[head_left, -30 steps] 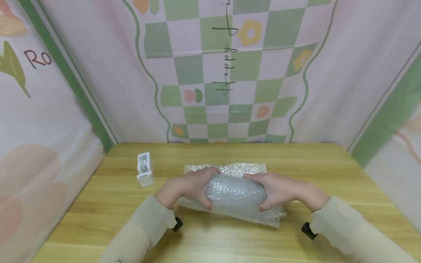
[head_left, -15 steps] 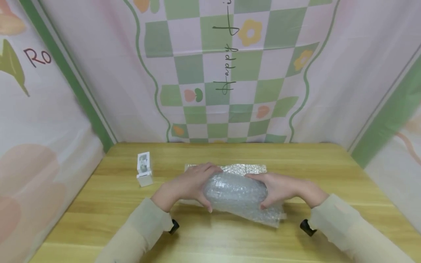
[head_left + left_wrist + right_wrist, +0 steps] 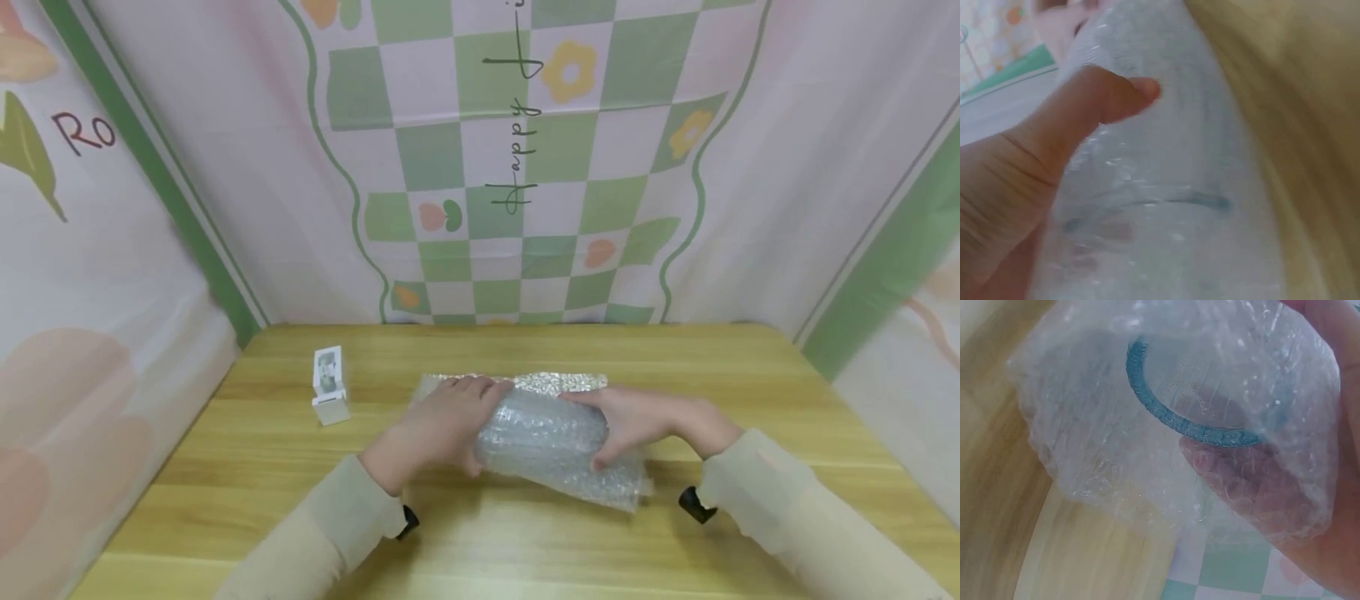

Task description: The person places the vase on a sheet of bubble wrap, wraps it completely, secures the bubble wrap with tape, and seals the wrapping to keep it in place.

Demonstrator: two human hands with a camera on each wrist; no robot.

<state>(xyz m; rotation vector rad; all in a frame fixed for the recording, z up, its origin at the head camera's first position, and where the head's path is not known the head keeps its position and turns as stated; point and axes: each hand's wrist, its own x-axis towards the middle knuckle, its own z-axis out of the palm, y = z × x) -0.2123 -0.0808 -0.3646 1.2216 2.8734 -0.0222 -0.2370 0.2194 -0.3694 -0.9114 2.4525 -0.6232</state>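
A roll of clear bubble wrap (image 3: 543, 433) lies across the wooden table in the head view, its loose flap toward the person. My left hand (image 3: 442, 425) grips the left end, fingers over the top and thumb on the near side. At the right end, my right hand (image 3: 641, 421) holds the roll between thumb and fingers. Through the wrap in the right wrist view shows a round thing with a blue-green ring (image 3: 1191, 430); its exact kind cannot be told. In the left wrist view the left thumb (image 3: 1113, 94) presses on the bubble wrap (image 3: 1172, 156).
A small white box (image 3: 330, 408) with a grey picture stands on the table (image 3: 247, 467) at the left. Behind the table hangs a checked cloth (image 3: 495, 250), with printed cloth at both sides. Black wrist cameras (image 3: 697, 505) hang under the cuffs.
My left hand has shifted right and turned further over the roll's left end. The roll's near flap has drawn slightly away from the person. My right hand keeps its hold.
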